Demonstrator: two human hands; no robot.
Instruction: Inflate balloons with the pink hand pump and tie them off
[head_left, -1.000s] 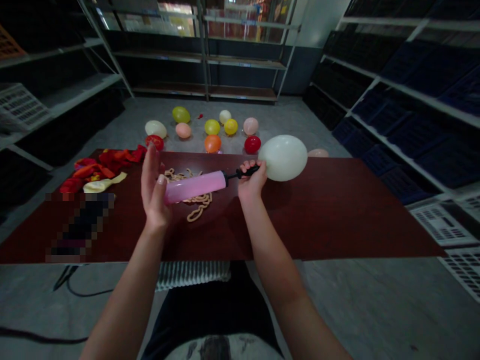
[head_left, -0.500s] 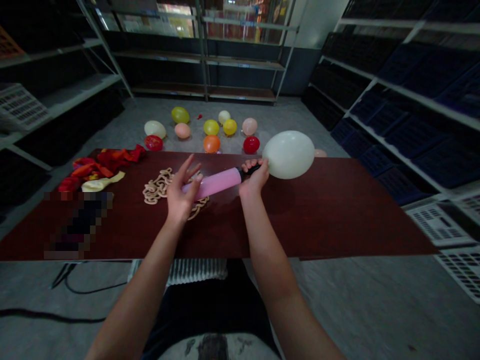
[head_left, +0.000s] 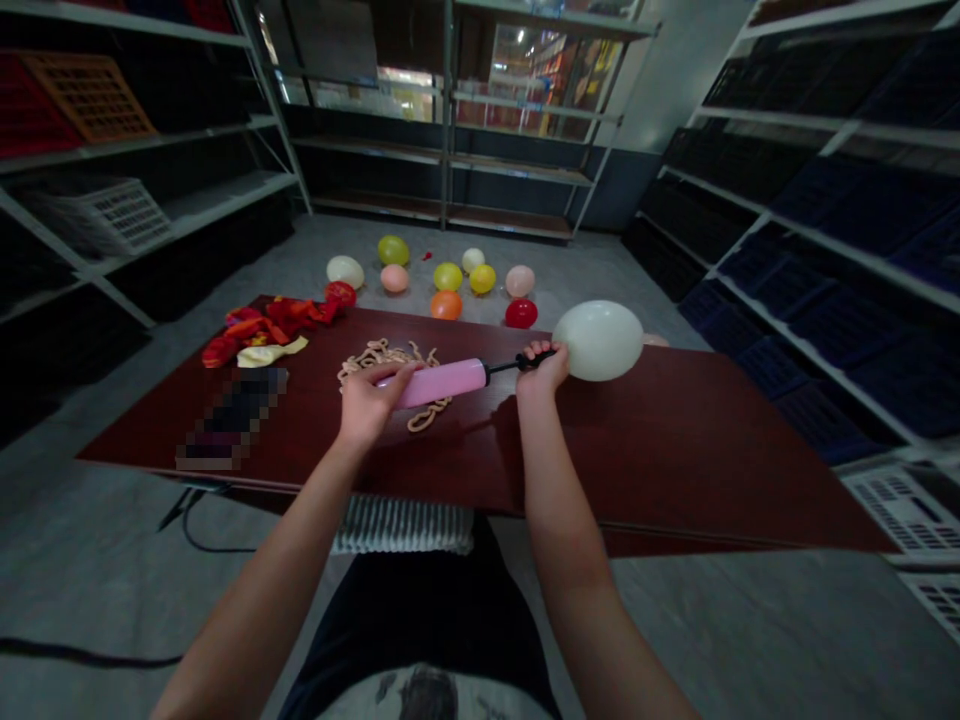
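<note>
Pink pump (head_left: 442, 384) sits clenched in the left hand (head_left: 367, 405); right hand (head_left: 541, 368) grasps the pale balloon (head_left: 598, 341), seemingly at its neck on the nozzle; beige chain (head_left: 382, 352) lies beneath on the surface (head_left: 675, 450).

Pink balloon pump (head_left: 439, 384) — cream balloon (head_left: 598, 341)

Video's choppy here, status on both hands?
Left hand gripping pink plastic hand pump. Right hand on black nozzle, against inflated cream balloon. Tan looped chain beneath pump.
</note>
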